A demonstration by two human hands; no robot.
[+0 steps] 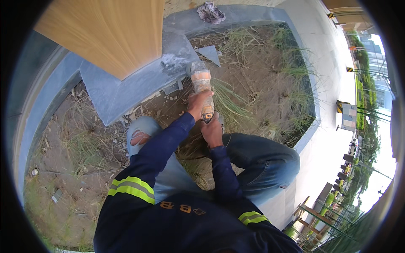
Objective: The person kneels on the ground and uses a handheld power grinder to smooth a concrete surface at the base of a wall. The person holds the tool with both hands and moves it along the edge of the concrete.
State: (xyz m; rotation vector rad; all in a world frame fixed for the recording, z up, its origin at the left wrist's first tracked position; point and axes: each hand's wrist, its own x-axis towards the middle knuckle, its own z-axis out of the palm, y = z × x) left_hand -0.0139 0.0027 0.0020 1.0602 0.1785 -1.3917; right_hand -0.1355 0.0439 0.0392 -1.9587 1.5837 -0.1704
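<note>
A dusty orange and grey angle grinder (201, 76) points away from me, its head up against the grey stone-like edging (181, 72). My left hand (198, 104) is closed around the middle of its body. Behind it, my right hand (212, 131) is closed at the tool's rear end, fingers partly hidden. The disc at the head is hard to make out. Pale dust (173, 61) lies on the edging just left of the head. Beyond the tool rests a triangular grey offcut (209, 55), and smaller grey pieces (172, 87) lie below the edging.
A wood-grained column (112, 36) rises from the edging at the upper left. Soil with grass tufts (232, 99) surrounds my legs. A crumpled cloth or bag (211, 13) lies on the far edging. Pale paving (333, 88) runs along the right, with a grey box (348, 117) beyond.
</note>
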